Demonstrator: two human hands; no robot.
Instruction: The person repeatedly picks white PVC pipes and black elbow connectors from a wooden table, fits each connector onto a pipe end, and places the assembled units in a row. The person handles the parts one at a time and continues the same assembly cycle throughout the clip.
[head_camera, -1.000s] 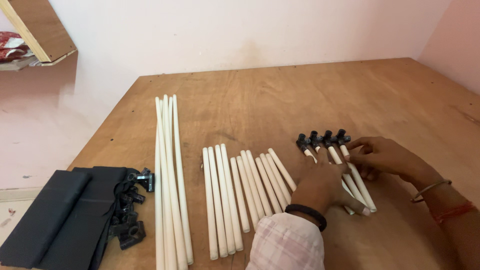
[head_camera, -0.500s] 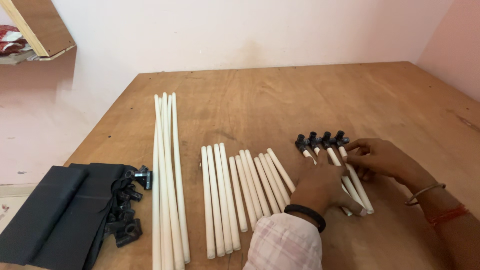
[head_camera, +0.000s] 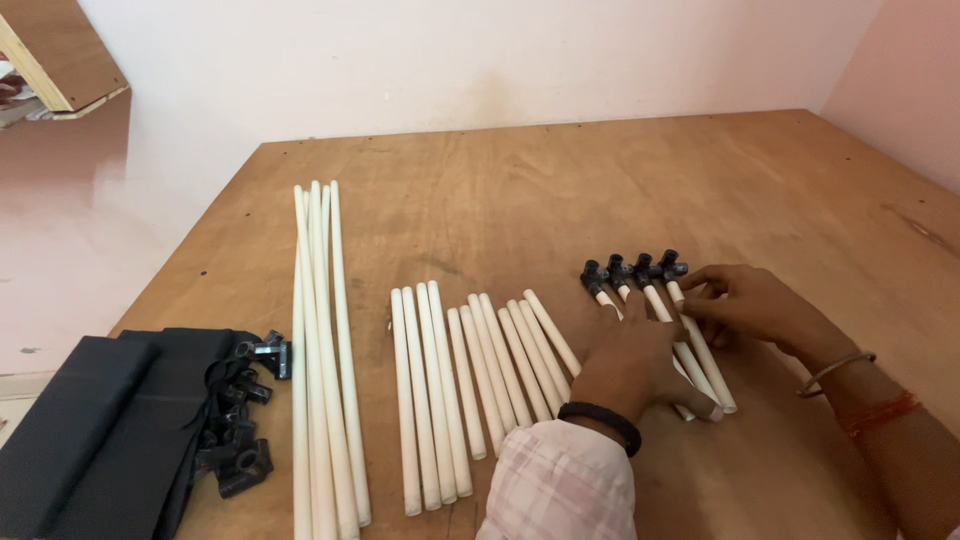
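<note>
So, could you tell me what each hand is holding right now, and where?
Neither lifts anything. Both rest on the white rods with black connectors lying on the table: left hand on their middles, right hand fingertips near the connector ends.

4 black-capped white rods (head_camera: 690, 335) side by side

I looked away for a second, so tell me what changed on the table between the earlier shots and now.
Very little. Both hands, left and right, stay on the capped rods, fingers only shifting slightly. The long rods, short rods and black fabric lie as before.
</note>
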